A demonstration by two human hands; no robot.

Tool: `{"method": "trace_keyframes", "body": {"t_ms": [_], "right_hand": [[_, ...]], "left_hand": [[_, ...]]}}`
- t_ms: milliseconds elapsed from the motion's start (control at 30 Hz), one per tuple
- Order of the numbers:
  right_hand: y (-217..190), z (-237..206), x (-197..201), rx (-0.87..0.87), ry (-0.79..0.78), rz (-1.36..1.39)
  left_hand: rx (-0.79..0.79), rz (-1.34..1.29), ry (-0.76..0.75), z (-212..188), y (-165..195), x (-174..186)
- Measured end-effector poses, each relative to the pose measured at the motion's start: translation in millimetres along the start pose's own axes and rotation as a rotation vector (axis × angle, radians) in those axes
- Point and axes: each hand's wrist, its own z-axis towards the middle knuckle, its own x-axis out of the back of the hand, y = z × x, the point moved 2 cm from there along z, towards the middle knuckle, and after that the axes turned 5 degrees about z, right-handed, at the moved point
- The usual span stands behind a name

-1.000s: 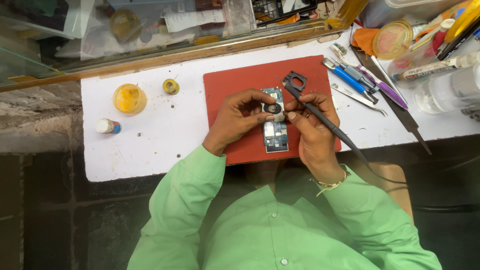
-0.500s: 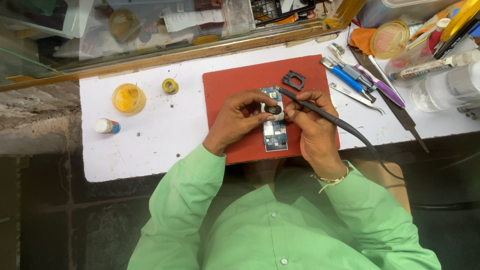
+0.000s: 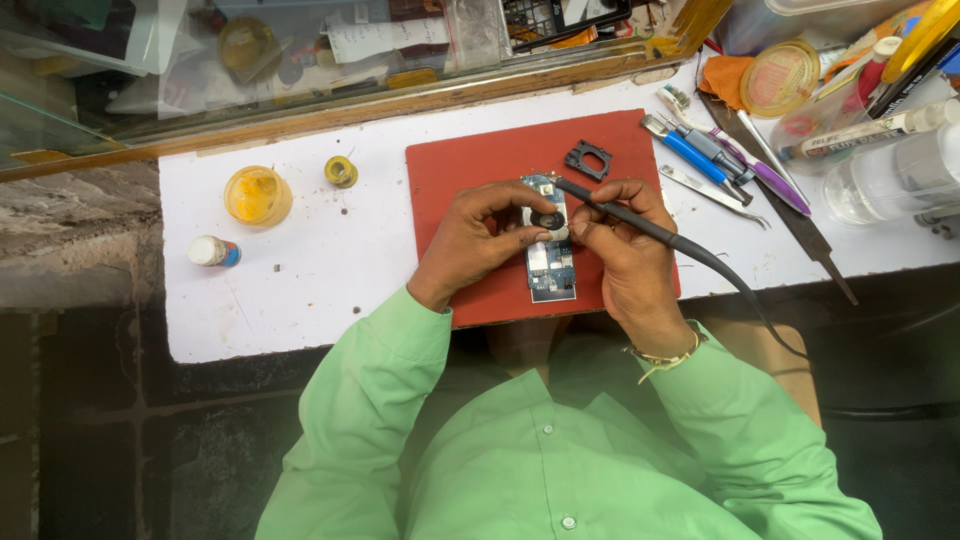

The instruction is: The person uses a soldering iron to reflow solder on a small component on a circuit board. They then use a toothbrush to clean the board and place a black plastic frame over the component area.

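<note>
A blue circuit board [image 3: 550, 262] lies on a red mat [image 3: 470, 165] in the middle of the white worktop. My left hand [image 3: 470, 240] pinches a small round part [image 3: 546, 219] against the board with thumb and forefinger. My right hand [image 3: 625, 255] grips a black soldering iron [image 3: 640, 228] like a pen, with its tip at the board's far end. The iron's cord [image 3: 760, 315] trails off to the right over the table edge. A small black square frame [image 3: 587, 160] lies loose on the mat just beyond my hands.
A yellow flux tin [image 3: 257, 194], a solder spool [image 3: 341, 171] and a small capped bottle [image 3: 214, 251] stand to the left. Screwdrivers and tweezers [image 3: 715, 155] lie to the right, with clear bottles [image 3: 890, 175] and an orange-lidded jar [image 3: 778, 78] beyond. A glass-fronted shelf [image 3: 300, 60] runs along the back.
The soldering iron has swung lower and its tip has come in from the black frame to the board's far end. My left hand keeps its pinch on the round part.
</note>
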Motion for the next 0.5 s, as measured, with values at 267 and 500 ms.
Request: {"method": "trace_keyframes", "body": {"t_ms": [267, 500], "right_hand": [[-1.7, -0.4, -2.1, 0.014, 0.027, -0.073], [-4.0, 0.5, -3.2, 0.005, 0.02, -0.127]], "left_hand": [[-0.01, 0.012, -0.002, -0.1, 2.6, 0.5], [-0.023, 0.029, -0.002, -0.4, 4.6, 1.0]]}}
